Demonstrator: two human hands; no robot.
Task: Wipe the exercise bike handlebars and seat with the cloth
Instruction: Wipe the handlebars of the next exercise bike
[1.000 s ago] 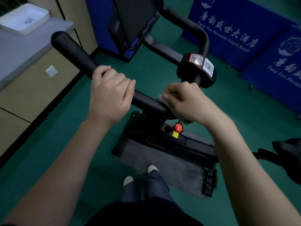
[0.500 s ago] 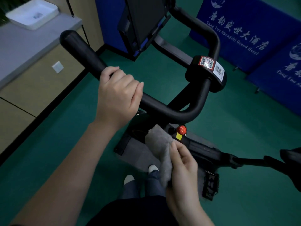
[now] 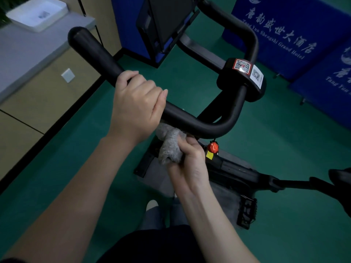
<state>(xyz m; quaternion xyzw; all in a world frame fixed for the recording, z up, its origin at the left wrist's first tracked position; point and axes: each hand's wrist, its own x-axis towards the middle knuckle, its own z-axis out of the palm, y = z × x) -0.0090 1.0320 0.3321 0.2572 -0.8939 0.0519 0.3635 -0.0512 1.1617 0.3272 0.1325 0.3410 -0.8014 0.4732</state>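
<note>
The left grip (image 3: 136, 107), a bare hand, is wrapped over the top of the handlebar (image 3: 95, 52). The bar is a thick, matte black tube with a rounded end that curves into a U near its centre clamp. Just below that curve, the right grip (image 3: 190, 164) is clenched round the cloth (image 3: 169, 145), a fuzzy grey wad bunched into a soft lump. The top of the wad lies up against the underside of the bar. A glossy red knob (image 3: 213, 147) sits just right of the right grip's knuckles. Square code stickers (image 3: 242, 65) lie flat on a padded black block. Lower down, a ribbed black pedal (image 3: 247, 211) hangs by a grey mat (image 3: 224, 196) on the smooth green floor (image 3: 284, 139).
</note>
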